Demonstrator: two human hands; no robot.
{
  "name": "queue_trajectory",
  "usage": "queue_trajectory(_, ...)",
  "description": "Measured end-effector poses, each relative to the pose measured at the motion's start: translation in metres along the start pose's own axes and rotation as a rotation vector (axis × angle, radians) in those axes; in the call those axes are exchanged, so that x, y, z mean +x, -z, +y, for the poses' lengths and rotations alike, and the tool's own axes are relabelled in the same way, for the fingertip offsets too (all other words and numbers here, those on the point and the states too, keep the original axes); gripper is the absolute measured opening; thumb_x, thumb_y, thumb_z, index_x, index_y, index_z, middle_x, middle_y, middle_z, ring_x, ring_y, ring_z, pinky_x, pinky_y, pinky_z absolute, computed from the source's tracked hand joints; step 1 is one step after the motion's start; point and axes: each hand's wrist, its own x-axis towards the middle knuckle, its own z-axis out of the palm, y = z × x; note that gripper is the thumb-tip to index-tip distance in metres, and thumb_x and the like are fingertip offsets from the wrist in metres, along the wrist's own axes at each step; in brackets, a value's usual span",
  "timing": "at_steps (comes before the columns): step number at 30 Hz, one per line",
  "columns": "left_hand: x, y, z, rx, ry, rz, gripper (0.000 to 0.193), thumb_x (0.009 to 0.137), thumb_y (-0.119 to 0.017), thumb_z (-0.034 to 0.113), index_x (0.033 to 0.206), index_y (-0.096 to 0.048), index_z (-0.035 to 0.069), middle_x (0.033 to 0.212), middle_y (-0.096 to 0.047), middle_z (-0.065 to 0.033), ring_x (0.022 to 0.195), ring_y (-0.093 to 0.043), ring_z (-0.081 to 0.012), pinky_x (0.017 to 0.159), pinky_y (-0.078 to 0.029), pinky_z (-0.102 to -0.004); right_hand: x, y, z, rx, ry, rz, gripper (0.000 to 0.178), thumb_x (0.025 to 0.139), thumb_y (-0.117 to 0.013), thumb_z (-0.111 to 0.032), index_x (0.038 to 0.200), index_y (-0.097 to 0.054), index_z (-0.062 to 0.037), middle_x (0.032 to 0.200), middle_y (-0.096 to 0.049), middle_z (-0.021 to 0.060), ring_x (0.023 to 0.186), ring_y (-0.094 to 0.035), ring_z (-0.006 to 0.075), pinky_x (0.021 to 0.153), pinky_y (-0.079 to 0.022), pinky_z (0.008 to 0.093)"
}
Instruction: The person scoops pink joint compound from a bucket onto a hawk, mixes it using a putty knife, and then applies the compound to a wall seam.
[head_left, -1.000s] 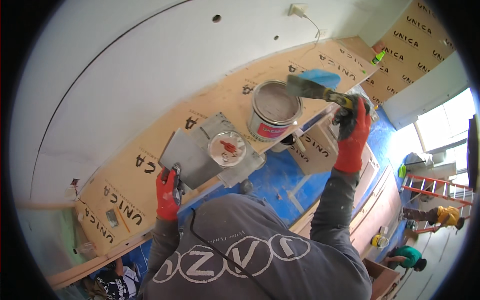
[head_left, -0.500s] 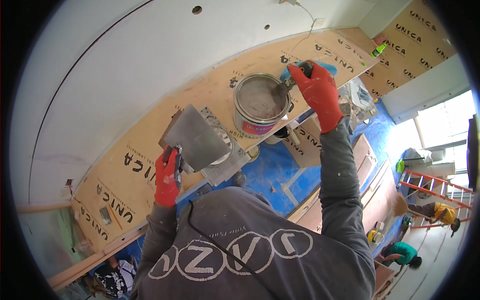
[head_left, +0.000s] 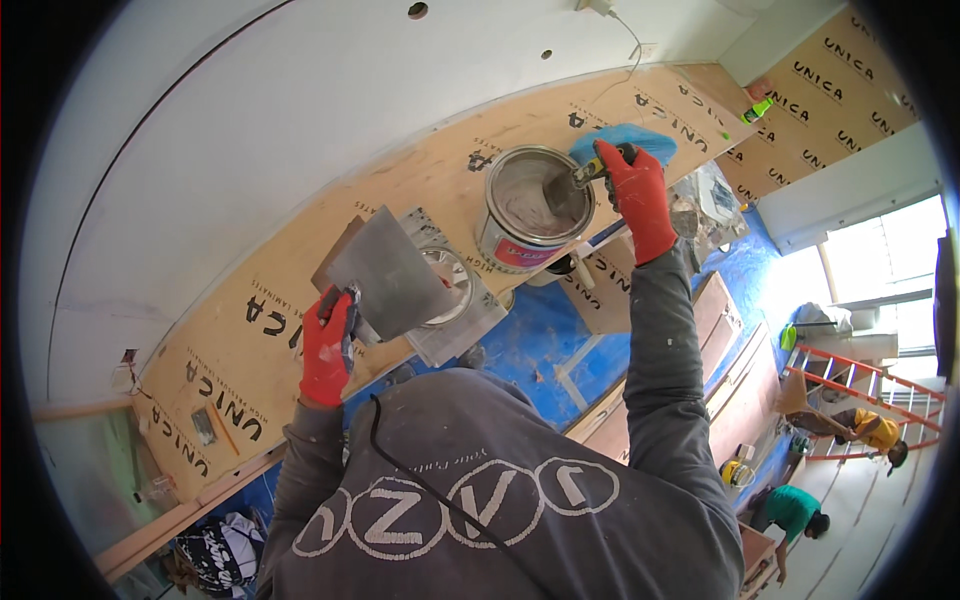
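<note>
My left hand (head_left: 328,345), in a red glove, is closed round the dark handle of a wide steel filling knife (head_left: 390,275), its broad grey blade tilted above the bench. In my gloved right hand (head_left: 640,200) is a smaller putty knife (head_left: 566,196), gripped by its handle, with the blade over the mouth of an open can (head_left: 513,252). Grey-brown paste (head_left: 522,205) fills part of the can. Whether the blade touches the paste, I cannot tell. Behind the wide blade, a round silver tin (head_left: 462,300) is partly hidden, on a grey board (head_left: 440,345).
The bench (head_left: 290,270) is a long printed wooden board along a white wall. A blue bag (head_left: 655,145) lies beyond my right hand; a green bottle (head_left: 757,110) stands farther off. Blue sheeting (head_left: 520,350) covers the floor. Two people work near an orange ladder (head_left: 870,390).
The putty knife's blade shows more fully over the can, and my right hand has shifted slightly down relative to it. My left hand keeps its grip. The whole view has turned slightly.
</note>
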Motion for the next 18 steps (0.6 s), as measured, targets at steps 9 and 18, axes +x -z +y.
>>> queue_trajectory(9,0.028,-0.012,0.024,-0.291,0.140,-0.096,0.026,0.095,-0.063,0.020,0.112,-0.068,0.002,0.084,-0.060,0.0045,0.072,-0.050,-0.0025,0.064,-0.041,-0.0208,-0.010,0.015,0.040,0.529,-0.218,-0.063,0.030,0.092,-0.068,-0.038,0.085,-0.062,-0.0087,0.059,-0.053,0.0012,0.043,-0.048,0.0129,0.042,-0.038,0.0277)
queue_trajectory(18,0.073,-0.065,0.081,-0.156,0.102,-0.291,0.030,0.094,-0.064,0.024,0.111,-0.069,-0.001,0.078,-0.061,0.0033,0.067,-0.050,-0.0038,0.059,-0.039,-0.0208,-0.027,0.053,0.030,0.830,-0.138,-0.035,0.034,0.098,-0.059,-0.038,0.107,-0.063,-0.0054,0.066,-0.057,0.0054,0.051,-0.054,0.0177,0.048,-0.042,0.0305)
